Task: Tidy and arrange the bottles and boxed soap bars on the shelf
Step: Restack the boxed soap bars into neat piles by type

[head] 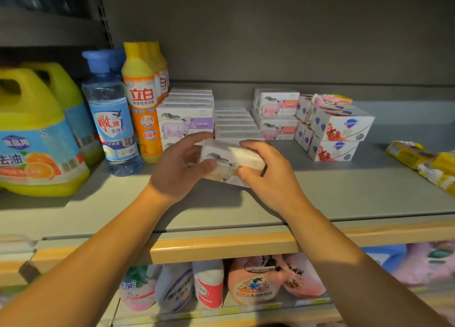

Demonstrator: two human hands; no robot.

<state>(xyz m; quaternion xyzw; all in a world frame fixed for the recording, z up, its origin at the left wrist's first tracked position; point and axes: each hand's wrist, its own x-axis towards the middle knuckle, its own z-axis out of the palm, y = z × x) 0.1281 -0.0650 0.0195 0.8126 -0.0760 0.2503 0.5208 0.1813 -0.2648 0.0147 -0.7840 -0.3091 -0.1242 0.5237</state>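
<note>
A white soap box with a sheep drawing [227, 158] is held tilted just above the grey shelf [344, 188]. My left hand [177, 168] grips its left end and my right hand [268, 171] grips its right end. Behind it lies a low row of the same white boxes [234, 123]. A taller stack with purple labels [186, 120] stands to the left, a pink-labelled stack [275, 115] to the right. Red-and-white soap boxes [337, 134] are piled further right. An orange bottle [142, 100] and a clear blue bottle [110, 115] stand at the left.
Two yellow-green jugs [32, 134] fill the shelf's far left. Yellow packets [426, 161] lie at the right edge. The shelf's front lip has an orange strip [221, 248]. Several pouches and bottles [253, 282] sit on the shelf below.
</note>
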